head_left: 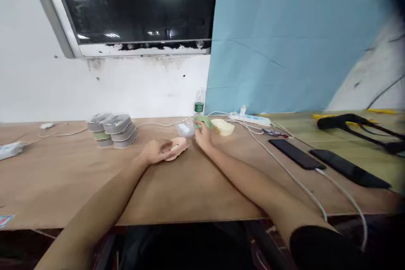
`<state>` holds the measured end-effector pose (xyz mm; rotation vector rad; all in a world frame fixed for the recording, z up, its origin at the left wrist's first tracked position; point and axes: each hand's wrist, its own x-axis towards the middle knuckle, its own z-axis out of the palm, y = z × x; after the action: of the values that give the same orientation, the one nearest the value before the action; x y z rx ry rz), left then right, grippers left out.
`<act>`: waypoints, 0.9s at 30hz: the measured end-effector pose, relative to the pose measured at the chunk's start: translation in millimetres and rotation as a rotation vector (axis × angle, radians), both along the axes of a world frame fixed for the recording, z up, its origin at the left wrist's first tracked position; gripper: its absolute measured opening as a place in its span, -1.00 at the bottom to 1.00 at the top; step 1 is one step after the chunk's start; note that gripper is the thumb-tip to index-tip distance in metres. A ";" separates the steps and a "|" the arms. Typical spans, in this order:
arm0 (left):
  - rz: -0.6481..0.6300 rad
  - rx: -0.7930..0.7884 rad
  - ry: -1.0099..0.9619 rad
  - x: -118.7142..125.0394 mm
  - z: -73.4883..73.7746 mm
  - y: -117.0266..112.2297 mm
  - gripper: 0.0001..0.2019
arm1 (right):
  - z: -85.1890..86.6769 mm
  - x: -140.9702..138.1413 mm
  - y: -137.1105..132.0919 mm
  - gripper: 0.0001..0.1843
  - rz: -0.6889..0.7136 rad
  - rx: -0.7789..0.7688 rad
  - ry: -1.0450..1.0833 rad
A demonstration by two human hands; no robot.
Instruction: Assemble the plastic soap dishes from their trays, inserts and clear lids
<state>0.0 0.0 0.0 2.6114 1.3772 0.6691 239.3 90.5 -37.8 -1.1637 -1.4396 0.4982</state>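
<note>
My left hand (157, 151) rests low over the table with its fingers on a pale pink scalloped dish (181, 145), which tilts slightly. A small whitish piece (174, 147) shows by the fingertips, too blurred to name. Further right, my right hand (203, 136) has its fingers bent at the near edge of a light green dish (207, 121); the hand hides part of it. Between the two hands sits a clear, whitish plastic item (185, 130). Just right of the green dish lies a cream scalloped bowl (223, 127).
Stacked grey lidded containers (117, 128) stand on the left of the table (190, 194). Behind my right hand is a plastic bottle (199, 103). A power strip (249, 119), cables, two dark phones (295, 154) and a black-framed object (354, 123) occupy the right.
</note>
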 end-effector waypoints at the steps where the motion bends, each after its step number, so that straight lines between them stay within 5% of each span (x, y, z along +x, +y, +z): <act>1: 0.000 0.002 0.000 -0.6 -0.4 0.7 -0.45 | 0.1 0.1 0.8 -0.68 0.018 -0.019 0.011; 9: -0.007 0.022 -0.018 -2.3 -4.6 3.6 -0.47 | 2.0 -3.2 -5.2 -0.63 0.190 0.033 -0.103; 17: -0.010 0.021 -0.017 -0.7 -4.1 3.0 -0.46 | 1.1 1.6 -1.9 -0.69 0.011 0.164 -0.511; 27: -0.024 0.022 -0.026 -2.3 -7.0 4.9 -0.50 | 5.4 2.4 -8.3 -0.67 -0.061 0.082 -0.630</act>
<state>-2.3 4.9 -7.0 2.6219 1.3368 0.7170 241.6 82.3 -32.4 -1.3589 -1.9270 0.0151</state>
